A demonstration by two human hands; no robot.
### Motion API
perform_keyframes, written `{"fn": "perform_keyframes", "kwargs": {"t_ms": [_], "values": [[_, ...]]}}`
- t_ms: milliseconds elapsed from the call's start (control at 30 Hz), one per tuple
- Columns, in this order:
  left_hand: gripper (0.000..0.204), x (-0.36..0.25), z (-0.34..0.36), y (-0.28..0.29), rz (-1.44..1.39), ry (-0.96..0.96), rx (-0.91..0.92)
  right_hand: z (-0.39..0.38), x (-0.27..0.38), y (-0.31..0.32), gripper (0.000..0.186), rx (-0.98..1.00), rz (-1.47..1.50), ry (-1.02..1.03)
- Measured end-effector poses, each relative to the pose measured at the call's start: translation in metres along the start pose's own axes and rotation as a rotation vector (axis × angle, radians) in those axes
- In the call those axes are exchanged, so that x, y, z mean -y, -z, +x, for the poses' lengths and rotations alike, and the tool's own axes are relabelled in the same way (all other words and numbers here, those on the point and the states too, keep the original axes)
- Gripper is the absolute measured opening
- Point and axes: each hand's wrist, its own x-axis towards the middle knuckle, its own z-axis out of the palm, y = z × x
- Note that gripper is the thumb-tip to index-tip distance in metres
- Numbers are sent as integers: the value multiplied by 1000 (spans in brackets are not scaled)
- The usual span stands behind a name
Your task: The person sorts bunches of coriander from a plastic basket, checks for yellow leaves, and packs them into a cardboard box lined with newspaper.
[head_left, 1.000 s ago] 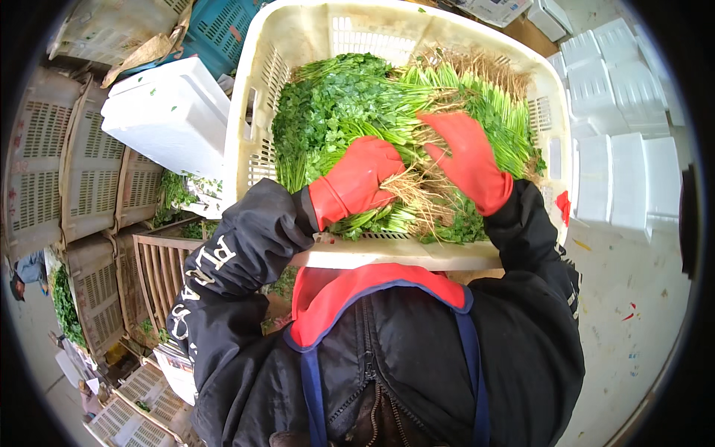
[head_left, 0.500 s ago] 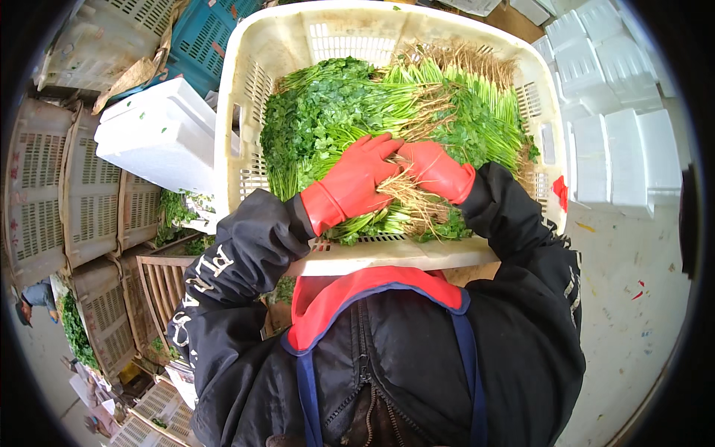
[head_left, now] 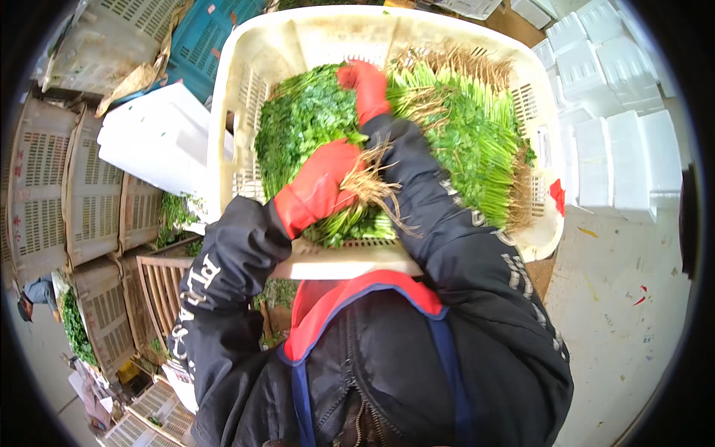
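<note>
A large cream plastic crate (head_left: 313,41) in front of me is packed with leafy green stalks. They look like celery, with thin brown roots. My left hand (head_left: 320,182), in a red rubber glove, is closed around a bunch of celery (head_left: 369,186) near the crate's near side. Its pale roots stick out to the right. My right hand (head_left: 365,89), gloved in red too, reaches across to the far side, at the edge of the leafy greens (head_left: 298,112). Its fingers are bent and mostly hidden. Right of my right forearm lie more celery stalks (head_left: 477,149), roots outward.
White foam boxes (head_left: 156,138) stand left of the crate, and stacks of white foam boxes (head_left: 618,156) stand at the right. Dirty plastic crates (head_left: 45,186) line the left, with a blue crate (head_left: 201,45) behind. A person (head_left: 37,294) shows at the far left.
My right hand has left the bunch near my left hand and moved up to the crate's far side. My left hand keeps the bunch and has shifted slightly left and nearer.
</note>
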Motion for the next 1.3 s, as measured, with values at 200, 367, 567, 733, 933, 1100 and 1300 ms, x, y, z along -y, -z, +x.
{"fn": "perform_keyframes", "kwargs": {"t_ms": [200, 367, 567, 733, 933, 1100, 1300], "values": [[35, -4, -29, 36, 187, 150, 52, -15, -50, -8, 23, -39, -353, 77], [32, -42, -34, 67, 58, 488, -226, -10, -67, 4, 26, 43, -560, 63], [32, -94, -32, 89, -158, 592, -886, -10, -68, 4, 25, 115, -611, 15], [38, -98, -13, 104, -507, 525, -1387, 11, -83, 19, 26, 250, -197, 42], [43, -135, -36, 157, -367, 390, -1298, 31, -102, 36, 26, 101, -618, 154], [67, -272, -214, 251, -795, 395, -929, 9, -75, 9, 27, 163, -435, 7], [37, -358, -260, 184, 122, 509, -1464, 6, -55, 12, 36, 208, -319, -10]]}}
